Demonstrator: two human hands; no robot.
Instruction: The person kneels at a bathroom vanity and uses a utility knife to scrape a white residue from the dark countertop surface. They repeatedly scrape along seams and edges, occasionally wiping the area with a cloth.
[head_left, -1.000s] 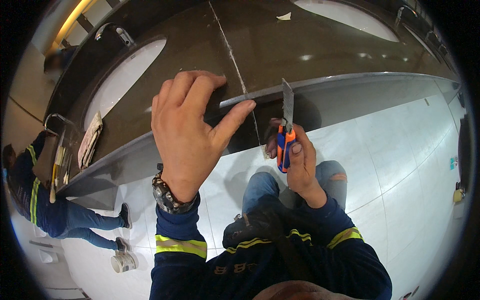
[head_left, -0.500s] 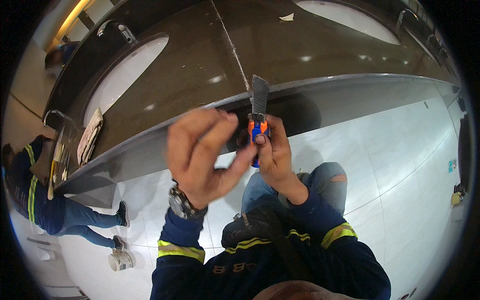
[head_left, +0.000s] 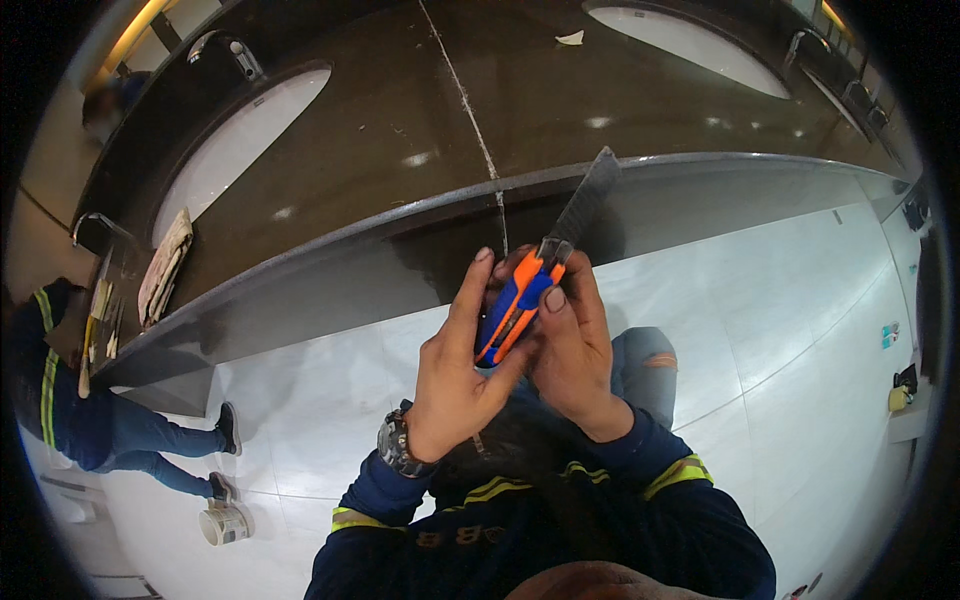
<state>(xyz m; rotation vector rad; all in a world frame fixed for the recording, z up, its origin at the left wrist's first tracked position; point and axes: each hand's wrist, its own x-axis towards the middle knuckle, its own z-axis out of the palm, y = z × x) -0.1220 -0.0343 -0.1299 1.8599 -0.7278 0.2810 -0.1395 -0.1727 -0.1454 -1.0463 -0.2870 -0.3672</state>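
Note:
An orange and blue utility knife [head_left: 519,306] is held between my hands in front of the counter's front edge. Its segmented grey blade [head_left: 588,198] is slid far out and slants up to the right. My right hand [head_left: 578,355] grips the handle near the blade end, thumb on top. My left hand [head_left: 455,372], with a watch [head_left: 395,442] on its wrist, closes round the lower left side of the handle. Some of its fingertips are hidden behind the knife. Beyond the hands, a whitish seam [head_left: 462,95] runs across the dark countertop [head_left: 370,130] and down its front face.
White sinks [head_left: 245,150] with taps are set into the counter on both sides. A folded cloth [head_left: 166,266] and several thin tools [head_left: 100,325] lie at its left end. A small white scrap [head_left: 570,38] rests farther back. Another person [head_left: 110,430] stands at left near a bucket [head_left: 224,524].
My left hand has come down from beside the blade onto the handle. The knife has tilted, its blade swinging from nearly upright toward the right.

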